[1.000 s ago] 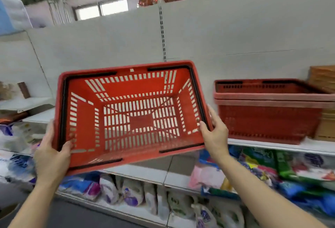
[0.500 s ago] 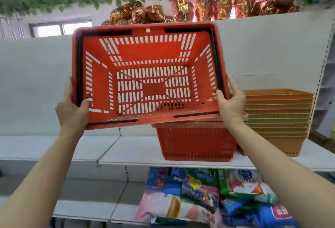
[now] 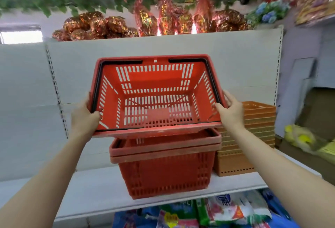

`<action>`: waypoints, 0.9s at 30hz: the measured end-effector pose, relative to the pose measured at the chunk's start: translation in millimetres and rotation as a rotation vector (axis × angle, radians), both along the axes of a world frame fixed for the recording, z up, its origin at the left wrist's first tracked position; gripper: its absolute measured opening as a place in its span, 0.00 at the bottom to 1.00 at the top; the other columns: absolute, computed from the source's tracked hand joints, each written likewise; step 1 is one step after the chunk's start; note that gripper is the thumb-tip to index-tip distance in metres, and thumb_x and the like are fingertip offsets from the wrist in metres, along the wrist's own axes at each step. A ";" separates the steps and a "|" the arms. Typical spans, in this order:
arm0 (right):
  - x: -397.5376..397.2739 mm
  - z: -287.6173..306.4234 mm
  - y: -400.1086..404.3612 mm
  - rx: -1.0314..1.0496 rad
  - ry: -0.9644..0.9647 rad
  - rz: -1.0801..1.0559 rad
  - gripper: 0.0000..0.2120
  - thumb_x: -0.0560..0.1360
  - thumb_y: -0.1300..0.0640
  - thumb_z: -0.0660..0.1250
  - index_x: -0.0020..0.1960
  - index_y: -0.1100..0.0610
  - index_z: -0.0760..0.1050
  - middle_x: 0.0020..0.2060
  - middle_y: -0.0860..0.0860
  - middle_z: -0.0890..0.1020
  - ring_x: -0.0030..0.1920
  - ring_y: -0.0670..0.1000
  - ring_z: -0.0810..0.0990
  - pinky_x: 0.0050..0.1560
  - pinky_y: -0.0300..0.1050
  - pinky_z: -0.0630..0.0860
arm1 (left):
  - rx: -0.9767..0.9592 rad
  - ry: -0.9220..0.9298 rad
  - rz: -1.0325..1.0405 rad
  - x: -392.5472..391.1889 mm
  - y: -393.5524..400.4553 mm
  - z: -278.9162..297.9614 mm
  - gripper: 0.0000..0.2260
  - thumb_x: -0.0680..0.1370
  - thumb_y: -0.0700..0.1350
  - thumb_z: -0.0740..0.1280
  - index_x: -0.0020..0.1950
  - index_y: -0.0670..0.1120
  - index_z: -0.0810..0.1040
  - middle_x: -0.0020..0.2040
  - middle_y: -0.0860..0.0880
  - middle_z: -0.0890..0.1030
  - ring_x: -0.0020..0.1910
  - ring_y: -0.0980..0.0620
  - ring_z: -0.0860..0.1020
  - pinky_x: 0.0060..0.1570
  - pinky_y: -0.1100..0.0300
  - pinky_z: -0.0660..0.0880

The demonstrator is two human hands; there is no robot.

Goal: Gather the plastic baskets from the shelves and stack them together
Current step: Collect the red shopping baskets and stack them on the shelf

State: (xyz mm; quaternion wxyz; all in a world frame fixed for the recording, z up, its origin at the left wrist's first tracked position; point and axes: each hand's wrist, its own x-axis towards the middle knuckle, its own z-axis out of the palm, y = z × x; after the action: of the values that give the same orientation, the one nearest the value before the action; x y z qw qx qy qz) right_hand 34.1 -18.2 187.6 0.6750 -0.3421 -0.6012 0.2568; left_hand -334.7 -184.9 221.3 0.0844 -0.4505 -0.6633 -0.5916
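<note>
I hold a red slotted plastic basket (image 3: 155,90) in the air, tilted so its inside faces me. My left hand (image 3: 84,117) grips its left rim and my right hand (image 3: 231,111) grips its right rim. Directly under it a stack of red baskets (image 3: 163,169) stands on the white shelf (image 3: 94,191). The held basket's front edge hangs just above the stack's top rim, partly hiding it.
A stack of orange baskets (image 3: 250,137) stands right of the red stack, against the grey back panel (image 3: 27,82). Foil-wrapped goods (image 3: 148,24) line the shelf top under hanging green leaves. Packaged goods (image 3: 226,211) fill the shelf below. Yellow items (image 3: 301,139) lie at far right.
I carried the red basket rightwards along the shelves, then lowered it over the stack of red baskets. Both hands kept their grip on its rims.
</note>
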 end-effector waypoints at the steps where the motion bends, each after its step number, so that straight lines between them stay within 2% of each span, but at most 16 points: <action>1: 0.9 1.3 9.7 -0.042 -0.014 -0.005 0.26 0.72 0.66 0.68 0.68 0.52 0.73 0.55 0.49 0.83 0.51 0.46 0.83 0.52 0.51 0.81 | -0.045 -0.009 -0.005 -3.6 8.0 2.8 0.29 0.69 0.31 0.64 0.67 0.52 0.75 0.52 0.45 0.84 0.46 0.43 0.83 0.46 0.52 0.80; 3: 2.0 3.0 23.2 -0.142 -0.049 -0.016 0.26 0.70 0.68 0.70 0.67 0.55 0.74 0.55 0.52 0.83 0.50 0.49 0.83 0.51 0.49 0.81 | -0.142 -0.033 0.007 -5.6 20.4 10.0 0.25 0.68 0.28 0.63 0.60 0.50 0.78 0.48 0.41 0.84 0.41 0.42 0.83 0.41 0.54 0.79; 5: 0.4 4.7 33.0 -0.240 -0.086 -0.045 0.26 0.70 0.68 0.71 0.67 0.57 0.74 0.57 0.51 0.81 0.51 0.50 0.82 0.51 0.45 0.80 | -0.218 -0.066 -0.007 -3.1 31.4 14.2 0.25 0.70 0.24 0.63 0.62 0.45 0.78 0.46 0.38 0.82 0.40 0.48 0.81 0.39 0.60 0.76; 7: -2.3 6.9 41.0 -0.308 -0.096 -0.078 0.26 0.69 0.68 0.72 0.66 0.58 0.75 0.56 0.52 0.81 0.51 0.51 0.81 0.49 0.43 0.78 | -0.254 -0.070 -0.006 -1.9 42.3 17.8 0.23 0.71 0.23 0.62 0.60 0.44 0.77 0.39 0.42 0.77 0.34 0.54 0.78 0.35 0.64 0.73; 9: -3.3 6.4 53.8 -0.360 -0.085 -0.082 0.25 0.67 0.69 0.72 0.63 0.58 0.77 0.54 0.53 0.82 0.49 0.53 0.82 0.44 0.42 0.78 | -0.302 -0.079 -0.007 -5.7 54.8 26.3 0.19 0.71 0.24 0.62 0.59 0.37 0.79 0.40 0.41 0.78 0.37 0.49 0.76 0.42 0.60 0.71; 11: -2.3 4.5 64.4 -0.428 -0.098 -0.082 0.22 0.66 0.69 0.72 0.59 0.57 0.80 0.52 0.54 0.83 0.48 0.54 0.82 0.44 0.44 0.79 | -0.382 -0.119 -0.056 -15.9 67.7 31.3 0.13 0.71 0.25 0.63 0.51 0.35 0.81 0.41 0.40 0.79 0.38 0.46 0.76 0.42 0.58 0.71; 13: -1.7 3.6 75.2 -0.492 -0.080 -0.068 0.16 0.65 0.69 0.73 0.51 0.57 0.82 0.50 0.54 0.83 0.51 0.56 0.81 0.52 0.53 0.80 | -0.456 -0.186 -0.106 -22.0 73.8 28.5 0.07 0.71 0.27 0.65 0.43 0.36 0.80 0.38 0.40 0.78 0.35 0.45 0.75 0.36 0.59 0.71; 14: -2.2 3.8 79.8 -0.507 -0.071 -0.061 0.11 0.65 0.69 0.72 0.44 0.57 0.81 0.49 0.55 0.83 0.51 0.57 0.80 0.53 0.54 0.79 | -0.471 -0.211 -0.123 -28.6 79.0 22.8 0.06 0.71 0.28 0.66 0.40 0.37 0.78 0.37 0.40 0.77 0.34 0.45 0.74 0.33 0.60 0.69; 16: -6.1 4.7 84.0 -0.501 -0.091 -0.065 0.10 0.66 0.70 0.71 0.36 0.55 0.79 0.49 0.57 0.83 0.51 0.57 0.79 0.52 0.49 0.77 | -0.481 -0.257 -0.122 -42.2 87.8 4.9 0.08 0.71 0.28 0.65 0.37 0.40 0.76 0.41 0.40 0.76 0.37 0.46 0.72 0.33 0.59 0.66; 18: -10.8 0.1 81.4 -0.476 -0.182 -0.109 0.08 0.68 0.69 0.70 0.38 0.57 0.81 0.49 0.57 0.84 0.51 0.56 0.79 0.52 0.48 0.76 | -0.494 -0.315 -0.152 -53.5 90.6 -22.0 0.11 0.74 0.29 0.64 0.35 0.43 0.74 0.44 0.41 0.76 0.39 0.46 0.72 0.36 0.57 0.66; 19: -12.5 -4.5 76.3 -0.457 -0.268 -0.149 0.06 0.69 0.67 0.70 0.41 0.59 0.83 0.47 0.57 0.84 0.51 0.56 0.80 0.53 0.48 0.77 | -0.513 -0.337 -0.189 -55.2 90.6 -35.0 0.11 0.76 0.31 0.64 0.36 0.43 0.76 0.45 0.43 0.78 0.40 0.46 0.74 0.38 0.56 0.68; 21: -14.0 -20.8 64.0 -0.422 -0.445 -0.209 0.08 0.70 0.63 0.69 0.46 0.59 0.84 0.46 0.56 0.85 0.51 0.57 0.81 0.53 0.49 0.78 | -0.538 -0.327 -0.260 -46.8 86.2 -58.6 0.08 0.81 0.40 0.65 0.45 0.44 0.82 0.49 0.45 0.83 0.45 0.48 0.79 0.45 0.56 0.72; 24: -11.4 -53.9 47.6 -0.344 -0.553 -0.271 0.13 0.75 0.57 0.66 0.57 0.61 0.81 0.55 0.58 0.83 0.59 0.59 0.78 0.60 0.50 0.74 | -0.475 -0.294 -0.267 -28.2 78.5 -82.5 0.12 0.84 0.50 0.58 0.57 0.46 0.78 0.53 0.48 0.80 0.51 0.47 0.76 0.51 0.56 0.69; 25: -10.0 -64.9 45.0 -0.289 -0.553 -0.265 0.15 0.77 0.56 0.64 0.59 0.62 0.79 0.58 0.57 0.82 0.61 0.58 0.77 0.62 0.50 0.72 | -0.449 -0.217 -0.189 -26.5 79.8 -91.2 0.16 0.84 0.54 0.56 0.60 0.46 0.77 0.57 0.46 0.80 0.55 0.44 0.76 0.56 0.53 0.69; 27: -7.5 -83.0 45.4 -0.188 -0.543 -0.210 0.17 0.81 0.54 0.59 0.64 0.60 0.77 0.63 0.55 0.79 0.65 0.55 0.74 0.65 0.47 0.68 | -0.431 0.137 0.160 -16.3 81.1 -101.0 0.25 0.81 0.59 0.51 0.65 0.43 0.76 0.64 0.39 0.79 0.62 0.36 0.75 0.62 0.42 0.69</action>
State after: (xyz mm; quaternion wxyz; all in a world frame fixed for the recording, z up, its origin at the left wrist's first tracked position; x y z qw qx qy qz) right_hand 26.6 27.2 104.6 0.4778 -0.5193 -0.6947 0.1393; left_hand -351.0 -103.7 120.3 0.0777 -0.4432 -0.8005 -0.3958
